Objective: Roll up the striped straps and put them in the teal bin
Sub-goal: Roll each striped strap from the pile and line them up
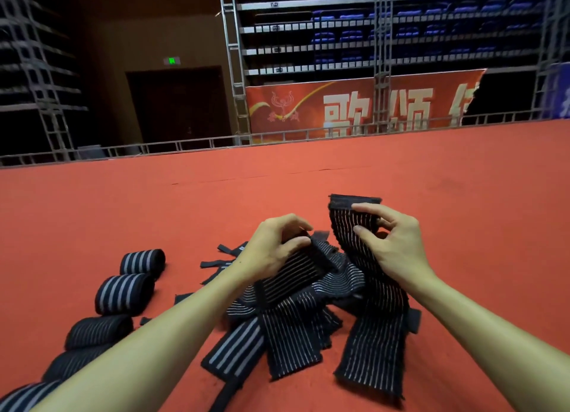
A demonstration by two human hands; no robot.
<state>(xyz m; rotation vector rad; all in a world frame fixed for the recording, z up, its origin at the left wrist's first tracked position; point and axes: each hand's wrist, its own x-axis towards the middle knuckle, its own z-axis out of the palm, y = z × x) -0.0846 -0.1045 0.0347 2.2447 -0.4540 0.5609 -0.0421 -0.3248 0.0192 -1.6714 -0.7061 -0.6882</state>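
Observation:
A heap of loose black straps with thin white stripes (293, 313) lies on the red floor in front of me. My right hand (391, 242) grips the upper end of one long strap (373, 334), which hangs down to the floor. My left hand (277, 248) pinches the end of another strap (296, 269) on top of the heap. Several rolled straps (125, 293) lie in a curved row at the left. No teal bin is in view.
The red carpeted floor (154, 211) stretches ahead to a low metal rail (185, 143). Beyond the rail stand truss towers, a red banner (354, 106) and rows of blue seats. Short black strap tabs (216, 263) stick out left of the heap.

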